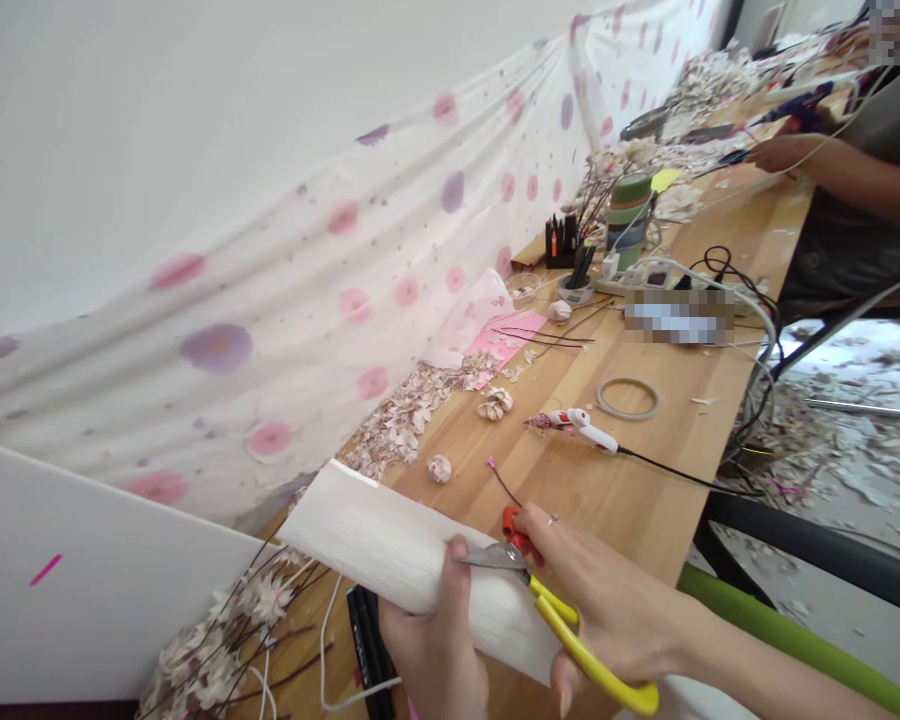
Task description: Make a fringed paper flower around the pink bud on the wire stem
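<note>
Gripping white crepe paper [412, 550] in your left hand [439, 650], thumb on top and fingers underneath. Your right hand [607, 600] is clenched on yellow-handled scissors [570, 628], with the steel blades [495, 557] at the paper's edge, just beside your left thumb. The paper lies across the wooden table [645, 500], held between both hands. A red clip [516, 532] sits just by your right fingers, and a wire [504, 482] with a pink tip lies near it. Farther along are a white-and-red glue gun [570, 428], paper flowers [495, 403], a heap of paper petals [401, 420], a tape ring [628, 398] and a pink sheet [502, 340]. Black markers [367, 650] lie below your left hand, beside flowered branches [225, 640]. Nothing legible: a pixelated patch [679, 315] covers a spot by the power strip [630, 280]. At the far end, a co-worker's hand [780, 152] rests near a blue glue gun [799, 110].
</note>
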`<state>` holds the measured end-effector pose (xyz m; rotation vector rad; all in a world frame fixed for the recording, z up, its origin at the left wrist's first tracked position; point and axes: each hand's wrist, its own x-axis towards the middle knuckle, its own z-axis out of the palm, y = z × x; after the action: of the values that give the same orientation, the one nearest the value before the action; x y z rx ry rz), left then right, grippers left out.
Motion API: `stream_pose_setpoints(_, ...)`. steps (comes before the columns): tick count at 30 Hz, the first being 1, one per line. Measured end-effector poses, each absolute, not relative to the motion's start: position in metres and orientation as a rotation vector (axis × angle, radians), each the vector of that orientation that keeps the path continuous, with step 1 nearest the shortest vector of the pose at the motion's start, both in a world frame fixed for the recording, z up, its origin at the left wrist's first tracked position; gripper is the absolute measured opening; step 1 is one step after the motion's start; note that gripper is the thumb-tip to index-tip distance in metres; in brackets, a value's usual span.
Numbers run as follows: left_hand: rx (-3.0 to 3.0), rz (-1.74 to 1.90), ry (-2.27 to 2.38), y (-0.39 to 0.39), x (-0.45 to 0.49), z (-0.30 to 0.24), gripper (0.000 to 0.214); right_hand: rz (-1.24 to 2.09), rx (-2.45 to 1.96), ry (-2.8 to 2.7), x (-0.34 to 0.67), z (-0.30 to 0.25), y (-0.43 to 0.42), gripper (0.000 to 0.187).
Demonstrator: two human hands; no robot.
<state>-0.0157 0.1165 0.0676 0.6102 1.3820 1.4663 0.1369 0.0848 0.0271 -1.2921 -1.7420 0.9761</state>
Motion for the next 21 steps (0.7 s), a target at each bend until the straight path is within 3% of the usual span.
stream_pose_setpoints(11, 0.696, 1.420, 1.333, 0.115, -0.016, 0.064, 0.068, 1.007, -1.306, -1.726, 0.134, 0.025, 0.085, 0.101)
stream_pose_setpoints(15, 0.688, 1.373, 1.297, 0.118, -0.015, 0.064, 0.073, 0.973, -1.314, -1.695, 0.131, 0.022, 0.086, 0.098)
stream_pose_setpoints(21, 0.689, 1.383, 1.286, 0.122, -0.011, 0.062, 0.063, 0.978, -1.312, -1.680, 0.131, 0.016, 0.086, 0.103)
